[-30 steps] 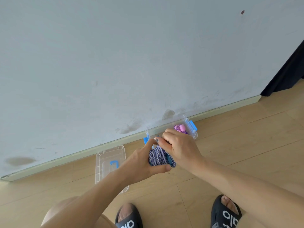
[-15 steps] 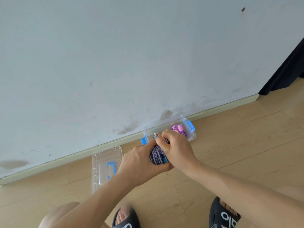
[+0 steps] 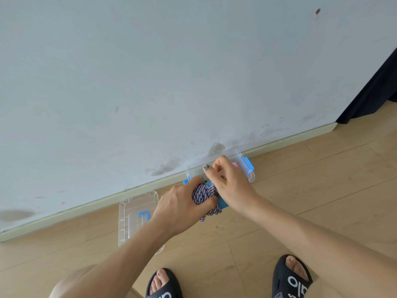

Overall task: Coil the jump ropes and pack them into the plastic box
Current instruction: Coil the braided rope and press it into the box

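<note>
A coiled purple-and-white jump rope [image 3: 205,196] with blue handles is gripped by my left hand [image 3: 182,203], just in front of the clear plastic box [image 3: 247,168]. My right hand [image 3: 227,181] reaches over the rope, fingers curled and pinching at its upper part. The box stands on the floor against the wall and has blue latches. A pink rope piece [image 3: 235,164] shows inside it, mostly hidden behind my right hand.
The clear box lid [image 3: 133,214] with a blue handle lies on the wooden floor to the left. The wall and skirting board run right behind the box. A dark curtain [image 3: 373,87] hangs at the right. My feet in black sandals [image 3: 292,276] stand below.
Both hands have carried the rope bundle a little further toward the box. My right hand has shifted up over the box's front edge, and a loose coil now hangs out below my left thumb.
</note>
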Demonstrator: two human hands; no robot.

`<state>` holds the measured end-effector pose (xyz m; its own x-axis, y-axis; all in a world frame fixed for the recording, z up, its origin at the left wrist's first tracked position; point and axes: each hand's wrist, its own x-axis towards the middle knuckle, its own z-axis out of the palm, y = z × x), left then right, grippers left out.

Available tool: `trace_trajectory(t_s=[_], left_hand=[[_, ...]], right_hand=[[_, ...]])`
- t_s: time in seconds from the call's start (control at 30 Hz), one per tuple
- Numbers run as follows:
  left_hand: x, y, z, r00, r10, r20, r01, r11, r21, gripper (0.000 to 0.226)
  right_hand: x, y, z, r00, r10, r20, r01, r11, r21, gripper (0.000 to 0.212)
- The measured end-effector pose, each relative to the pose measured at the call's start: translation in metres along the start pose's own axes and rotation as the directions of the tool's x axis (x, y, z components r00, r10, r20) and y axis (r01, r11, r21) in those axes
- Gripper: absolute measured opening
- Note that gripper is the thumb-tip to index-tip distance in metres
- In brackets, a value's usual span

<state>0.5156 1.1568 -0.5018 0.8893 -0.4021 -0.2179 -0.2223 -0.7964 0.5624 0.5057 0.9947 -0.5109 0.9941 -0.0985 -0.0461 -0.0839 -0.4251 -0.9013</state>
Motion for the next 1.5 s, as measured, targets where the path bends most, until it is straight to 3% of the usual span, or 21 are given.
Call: trace_trajectory(t_s=[0.13,0.23,0.47,0.63,0.73,0.9,1.03,1.13,1.3,1.5], left_hand=[[0.006,-0.010,-0.007,0.998,-0.052,-0.024,0.051,0.998,-0.036,0.036],[0.006,-0.013,-0.011,0.998,-0.052,-0.019,0.051,0.997,-0.060,0.036],[0.001,-0.014,-0.012,1.000,-0.010,-0.005,0.009,0.993,-0.119,0.029],[-0.002,-0.015,-0.010,1.000,0.028,-0.002,-0.028,0.994,-0.103,0.029],[-0.003,-0.017,-0.008,1.000,0.030,0.007,-0.029,0.996,-0.087,0.032],[-0.001,-0.016,-0.009,1.000,0.021,-0.005,-0.022,0.993,-0.114,0.032],[-0.003,-0.015,-0.004,0.993,0.087,-0.081,-0.076,0.989,0.128,0.033],[-0.004,-0.015,0.004,0.968,0.190,-0.162,-0.130,0.938,0.322,0.042],[0.000,-0.017,0.011,0.956,0.235,-0.175,-0.146,0.900,0.411,0.048],[0.002,-0.020,0.013,0.952,0.254,-0.173,-0.142,0.863,0.485,0.052]], right_hand=[[-0.001,-0.002,-0.019,0.999,0.002,0.052,-0.003,1.000,0.019,0.024],[-0.004,0.005,-0.025,0.994,-0.073,0.079,0.080,0.992,-0.093,0.005],[-0.007,0.011,-0.027,0.962,-0.203,0.182,0.252,0.917,-0.308,0.008],[-0.009,0.009,-0.023,0.958,-0.233,0.164,0.277,0.897,-0.344,0.009],[-0.012,0.006,-0.022,0.968,-0.198,0.152,0.233,0.937,-0.260,0.011],[-0.013,-0.005,-0.024,0.987,-0.002,0.159,-0.020,0.990,0.136,0.014],[-0.017,-0.014,-0.022,0.953,0.111,0.282,-0.150,0.981,0.121,0.014],[-0.023,-0.018,-0.015,0.972,0.065,0.225,-0.073,0.997,0.028,0.020],[-0.022,-0.018,-0.015,0.986,0.032,0.166,-0.006,0.987,-0.158,0.029],[-0.018,-0.019,-0.015,0.968,0.126,0.215,-0.111,0.990,-0.083,0.038]])
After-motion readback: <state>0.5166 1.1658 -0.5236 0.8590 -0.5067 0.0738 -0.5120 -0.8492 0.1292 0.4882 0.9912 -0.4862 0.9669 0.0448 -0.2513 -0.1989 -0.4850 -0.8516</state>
